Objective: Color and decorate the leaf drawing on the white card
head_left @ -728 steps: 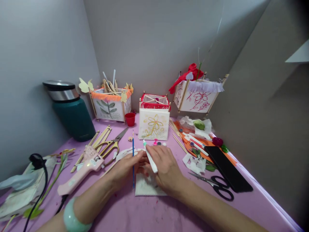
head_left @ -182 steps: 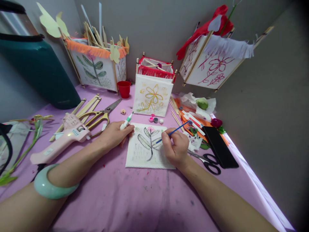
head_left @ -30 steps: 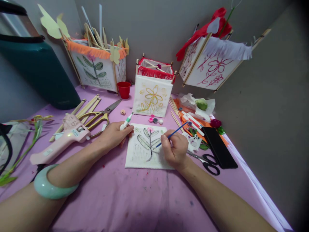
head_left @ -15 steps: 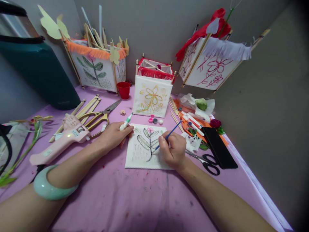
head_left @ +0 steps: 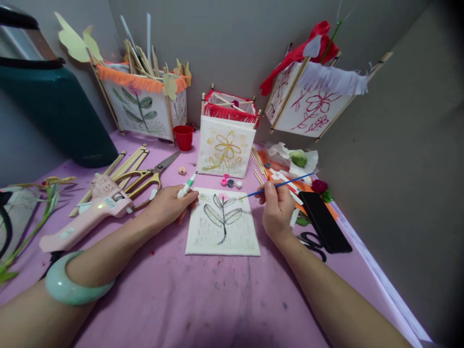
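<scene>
Flower-painted white panel (head_left: 235,237): where is it, and how far along does it look?

Flat on the surface (head_left: 181,299), between the two hands. I'd judge it well advanced: dark-outlined leaves (head_left: 213,215) branch off a black stem (head_left: 224,229), with a pink bloom (head_left: 224,197) at the top. Green fills the leaves only thinly, and plenty of white shows round the drawing; how much is left, I can't tell

And the hands?

The right hand (head_left: 279,210) pinches a blue paintbrush (head_left: 253,194), bristles over the panel's upper right part; touching or just above, I can't make out. The left hand (head_left: 172,205) grips a green-and-white marker (head_left: 186,187), tip upward, by the upper left corner

What's around?

Grey walls (head_left: 228,58) behind, a stained purple cover over the surface. Teal flask (head_left: 54,111) at far left, orange-fringed box (head_left: 139,113) and lilac-fringed box (head_left: 319,106) at the back, pink glue gun (head_left: 87,220) on the left, gold-handled scissors (head_left: 157,170) beside it, red cup (head_left: 183,139) farther back, small paint pots (head_left: 231,183) just beyond the panel
</scene>
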`<control>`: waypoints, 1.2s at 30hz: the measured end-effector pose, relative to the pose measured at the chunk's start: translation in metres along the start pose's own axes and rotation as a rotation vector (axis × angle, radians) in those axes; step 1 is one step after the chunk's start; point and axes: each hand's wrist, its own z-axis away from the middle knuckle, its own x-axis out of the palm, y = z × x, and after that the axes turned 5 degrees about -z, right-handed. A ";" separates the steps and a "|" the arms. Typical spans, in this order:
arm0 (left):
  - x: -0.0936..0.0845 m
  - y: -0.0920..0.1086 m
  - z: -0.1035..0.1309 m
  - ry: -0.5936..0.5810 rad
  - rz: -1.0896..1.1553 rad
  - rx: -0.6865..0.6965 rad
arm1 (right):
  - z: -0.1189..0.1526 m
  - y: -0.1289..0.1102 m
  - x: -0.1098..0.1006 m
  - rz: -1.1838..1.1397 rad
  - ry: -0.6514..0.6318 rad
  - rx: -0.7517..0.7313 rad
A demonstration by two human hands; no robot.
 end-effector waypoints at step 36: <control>0.000 0.004 0.001 0.005 -0.020 -0.023 | 0.001 0.005 0.018 -0.023 -0.134 0.083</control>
